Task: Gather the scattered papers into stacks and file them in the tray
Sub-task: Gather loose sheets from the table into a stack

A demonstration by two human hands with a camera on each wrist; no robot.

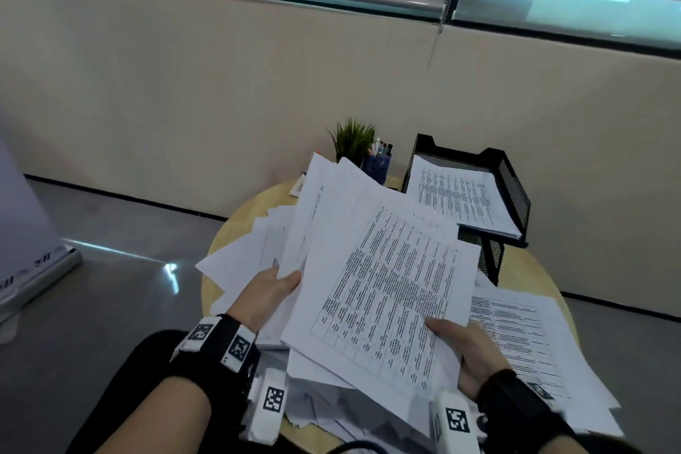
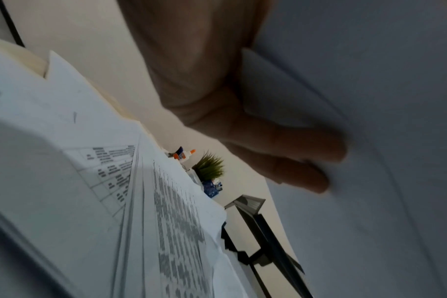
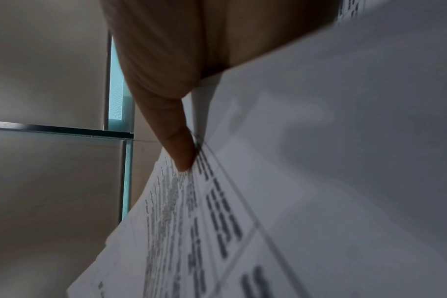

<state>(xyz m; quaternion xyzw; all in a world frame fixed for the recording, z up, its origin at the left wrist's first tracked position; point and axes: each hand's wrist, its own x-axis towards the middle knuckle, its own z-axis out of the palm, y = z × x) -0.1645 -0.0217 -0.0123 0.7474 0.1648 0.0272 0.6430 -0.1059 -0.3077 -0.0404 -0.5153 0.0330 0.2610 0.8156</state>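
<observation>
I hold a loose, uneven bundle of printed papers (image 1: pixel 383 280) lifted above the round wooden table (image 1: pixel 258 210). My left hand (image 1: pixel 271 293) grips the bundle's left edge, thumb on top; in the left wrist view its fingers (image 2: pixel 293 149) lie under the sheets (image 2: pixel 370 141). On the lower right edge my right hand (image 1: pixel 466 348) pinches the papers, and its thumb (image 3: pixel 181 153) presses on the printed top sheet (image 3: pixel 242 221). The black mesh tray (image 1: pixel 512 181) stands at the back right and holds a printed stack (image 1: pixel 460 195).
More sheets lie on the table at the right (image 1: pixel 523 343) and under the bundle at the left (image 1: pixel 236 258). A small potted plant (image 1: pixel 352 138) and a blue pen cup (image 1: pixel 377 162) stand behind, near the beige wall. A glue bottle (image 2: pixel 185 156) lies beside them.
</observation>
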